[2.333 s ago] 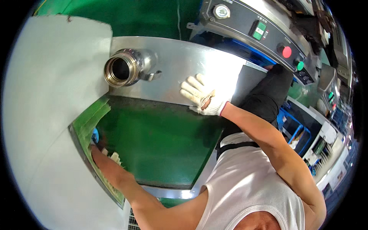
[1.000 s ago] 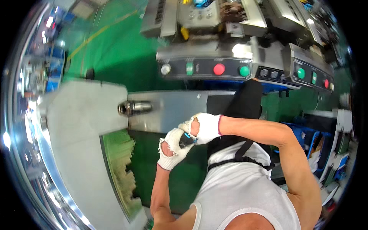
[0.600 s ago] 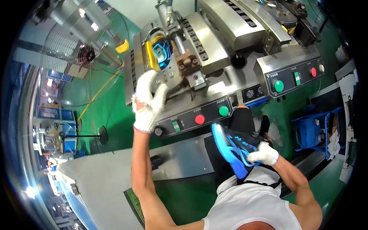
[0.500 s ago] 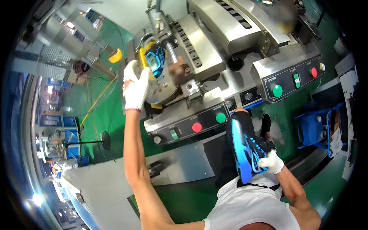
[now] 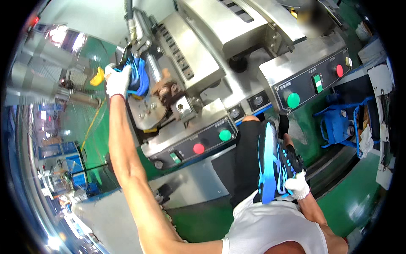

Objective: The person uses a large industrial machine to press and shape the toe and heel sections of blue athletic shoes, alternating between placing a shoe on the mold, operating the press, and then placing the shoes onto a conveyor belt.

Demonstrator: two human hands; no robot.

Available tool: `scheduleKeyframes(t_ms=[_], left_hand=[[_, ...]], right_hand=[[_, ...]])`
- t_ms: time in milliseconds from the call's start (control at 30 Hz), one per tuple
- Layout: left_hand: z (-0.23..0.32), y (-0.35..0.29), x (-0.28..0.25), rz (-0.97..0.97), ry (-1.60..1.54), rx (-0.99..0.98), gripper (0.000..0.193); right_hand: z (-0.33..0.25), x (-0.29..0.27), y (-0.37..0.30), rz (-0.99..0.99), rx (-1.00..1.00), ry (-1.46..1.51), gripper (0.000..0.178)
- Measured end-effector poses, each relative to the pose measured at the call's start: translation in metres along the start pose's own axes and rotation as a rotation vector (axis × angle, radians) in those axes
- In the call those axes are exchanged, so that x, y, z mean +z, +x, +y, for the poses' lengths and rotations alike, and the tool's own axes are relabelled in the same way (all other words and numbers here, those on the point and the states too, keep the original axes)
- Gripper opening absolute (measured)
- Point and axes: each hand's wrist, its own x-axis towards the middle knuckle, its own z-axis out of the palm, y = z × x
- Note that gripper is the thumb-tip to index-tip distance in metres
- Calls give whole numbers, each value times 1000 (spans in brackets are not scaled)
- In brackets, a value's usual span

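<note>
My left hand [image 5: 117, 82], in a white knit glove, is closed against the side of a blue shoe [image 5: 143, 78] clamped in the machine at the upper left. Part of that shoe lies hidden behind the glove and the machine's parts. A metal cylinder [image 5: 154, 67] stands close to the shoe's right side. At the lower right my right hand [image 5: 298, 185], also gloved, grips a blue and black sneaker [image 5: 270, 169] by its lower end. That sneaker rests over my lap with its sole edge facing left.
Below the clamped shoe runs a control panel [image 5: 192, 146] with green and red buttons; a second panel [image 5: 313, 80] sits to the right. Steel machine housings [image 5: 224, 25] fill the top. A blue stool-like frame [image 5: 344, 122] stands at the right. A yellow part [image 5: 97, 76] hangs left.
My left hand has gone from spread beside the machine to closed on the clamped shoe. The view has shifted, moving the machine leftward in the picture. My right hand still holds the sneaker.
</note>
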Motion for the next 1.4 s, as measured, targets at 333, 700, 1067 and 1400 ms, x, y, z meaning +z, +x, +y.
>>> scheduleKeyframes(t_ms=[333,700,1067,1400], left_hand=[[-30,-301,-182,262,-373,-36,66],[-122,-604,-104,-156,-196,-501,60],[-166,-643,-52,-189,-523,-396,76],[-169,-640,-62,-273,-511,-440,74]], right_hand=[[7,36,26,64,-38,-222,71],[-40,266,126,-227,-325,-539,36],[-76,493,391,-111,-334,-1216,51],[-16,491,474,133,-704,-1998,49]])
